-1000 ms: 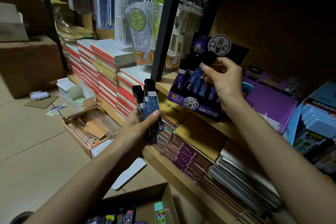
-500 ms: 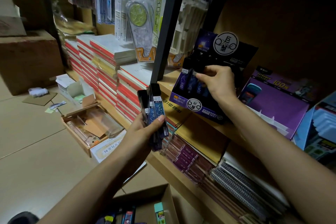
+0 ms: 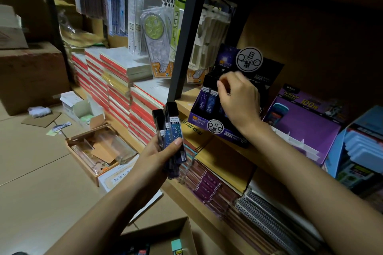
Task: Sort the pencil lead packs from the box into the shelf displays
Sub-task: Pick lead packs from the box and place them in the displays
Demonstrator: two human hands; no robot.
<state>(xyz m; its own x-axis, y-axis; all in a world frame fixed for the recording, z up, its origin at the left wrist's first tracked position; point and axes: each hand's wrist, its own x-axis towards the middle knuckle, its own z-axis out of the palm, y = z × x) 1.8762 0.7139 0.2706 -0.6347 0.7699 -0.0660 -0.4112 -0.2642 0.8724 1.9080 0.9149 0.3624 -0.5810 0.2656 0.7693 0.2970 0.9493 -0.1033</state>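
While the left hand (image 3: 154, 159) grips a loose fan of lead packs (image 3: 173, 130) w/ the thumb pressed across the front one, the slip risk sits right there. Thumb pressure alone seems to pin a few packs splayed at the tops, so any regrip could drop one onto the floor, not back into the box (image 3: 187, 234) at 6 o'clock. At 2 o'clock from the fan, the right hand (image 3: 240, 101) is over the purple display (image 3: 204, 119) on the shelf (image 3: 185, 100), fingers curled down at the back rows. It's blurred, so can't tell if it pinches a pack or holds nothing. The wrist hangs just above the front row, i.e. a careless pull-back could tip standing packs or nudge the display, which sits near the shelf edge. Also poss.: a mis-sort, as print on the display packs is too small to check vs. the 2B/0.7 label in hand.
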